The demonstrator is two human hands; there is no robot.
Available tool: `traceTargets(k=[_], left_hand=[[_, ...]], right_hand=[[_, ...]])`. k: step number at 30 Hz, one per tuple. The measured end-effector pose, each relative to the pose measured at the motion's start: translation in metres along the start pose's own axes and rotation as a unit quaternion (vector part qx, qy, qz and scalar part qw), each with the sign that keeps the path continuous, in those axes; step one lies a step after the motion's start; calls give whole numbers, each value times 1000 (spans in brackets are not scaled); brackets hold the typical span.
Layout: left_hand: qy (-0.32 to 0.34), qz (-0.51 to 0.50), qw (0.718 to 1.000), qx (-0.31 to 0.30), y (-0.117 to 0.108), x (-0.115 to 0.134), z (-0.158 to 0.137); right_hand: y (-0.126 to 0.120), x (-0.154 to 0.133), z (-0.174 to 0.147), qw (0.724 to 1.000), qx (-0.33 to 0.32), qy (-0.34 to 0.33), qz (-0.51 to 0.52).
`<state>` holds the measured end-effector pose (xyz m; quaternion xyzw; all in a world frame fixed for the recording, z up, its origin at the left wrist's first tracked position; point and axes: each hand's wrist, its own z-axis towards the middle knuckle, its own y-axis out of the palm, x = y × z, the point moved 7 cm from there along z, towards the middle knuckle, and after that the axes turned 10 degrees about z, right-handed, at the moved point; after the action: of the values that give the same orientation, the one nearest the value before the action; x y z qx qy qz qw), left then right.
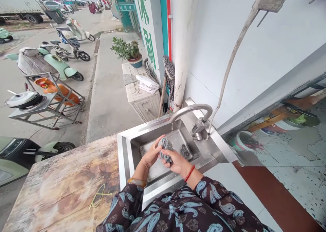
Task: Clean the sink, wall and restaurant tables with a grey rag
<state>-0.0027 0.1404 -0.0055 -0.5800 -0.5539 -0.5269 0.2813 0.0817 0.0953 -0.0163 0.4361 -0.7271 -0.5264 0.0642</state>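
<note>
Over the steel sink (159,175), a wadded grey cloth (166,147) is held between both of my hands. My left hand (152,154) grips it from the left side, fingers bent around its edge. From the right, my right hand (175,160) closes on its lower part with the thumb across the front. A dark wire scrubber (184,151) lies in the basin to the right of my hands. The curved faucet (195,108) arches above, and a thin broken stream of water falls from its spout near the cloth.
A wood-patterned table (73,181) adjoins the sink on the left, with a green string (98,196) on it. Behind the sink stand a mop (169,72), a white pipe (183,48) and a cabinet (142,104). A cable (229,65) hangs at the right.
</note>
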Motion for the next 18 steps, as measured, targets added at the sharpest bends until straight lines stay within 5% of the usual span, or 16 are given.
traceTargets(k=[4, 9, 13, 18], left_hand=[[68, -58, 995, -52, 21, 38, -12], [128, -55, 986, -97, 30, 73, -25], [94, 58, 991, -80, 29, 76, -23], [65, 220, 972, 55, 22, 65, -22]], right_hand=[[46, 20, -20, 977, -105, 97, 159], [69, 13, -32, 978, -95, 100, 159], [70, -3, -33, 992, -98, 72, 45], [37, -5, -12, 975, 52, -18, -214]])
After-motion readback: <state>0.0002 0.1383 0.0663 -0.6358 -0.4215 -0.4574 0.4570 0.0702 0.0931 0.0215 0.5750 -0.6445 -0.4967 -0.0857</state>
